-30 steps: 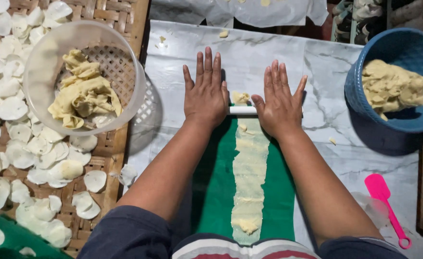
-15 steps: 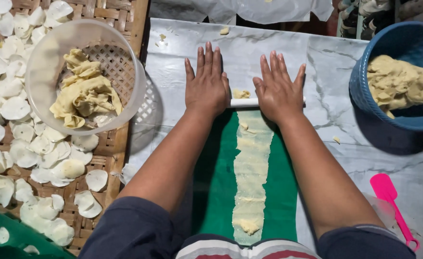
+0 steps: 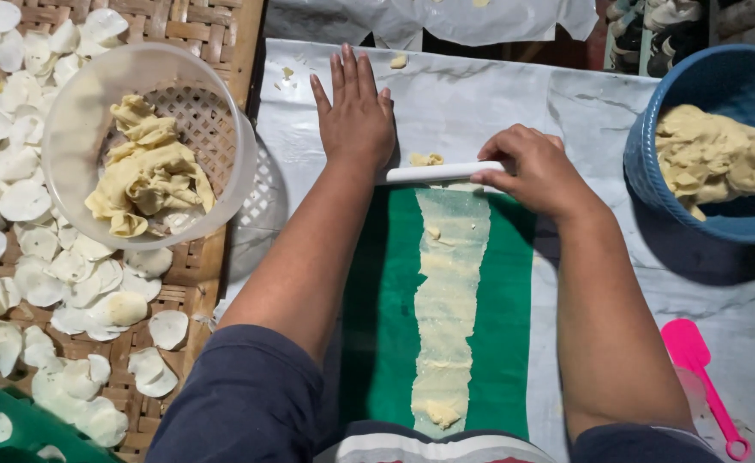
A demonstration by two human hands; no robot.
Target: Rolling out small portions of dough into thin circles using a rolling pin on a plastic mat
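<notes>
White rolling pin [image 3: 442,172] lies across the far end of the thin dough strip [image 3: 449,300] on the green mat [image 3: 506,317]. Left hand [image 3: 356,120] presses flat, fingers spread, on its end; right hand [image 3: 536,171] curls around the other. Blue bowl [image 3: 652,171] stands at right.

You press a smooth white plastic roller [image 3: 442,172] over soft, matt dough [image 3: 448,291] on green cloth [image 3: 502,343]; under it lies a glossy marble-look sheet [image 3: 480,94], beside a woven bamboo mat [image 3: 197,26] and a blue plastic bowl [image 3: 652,171]
</notes>
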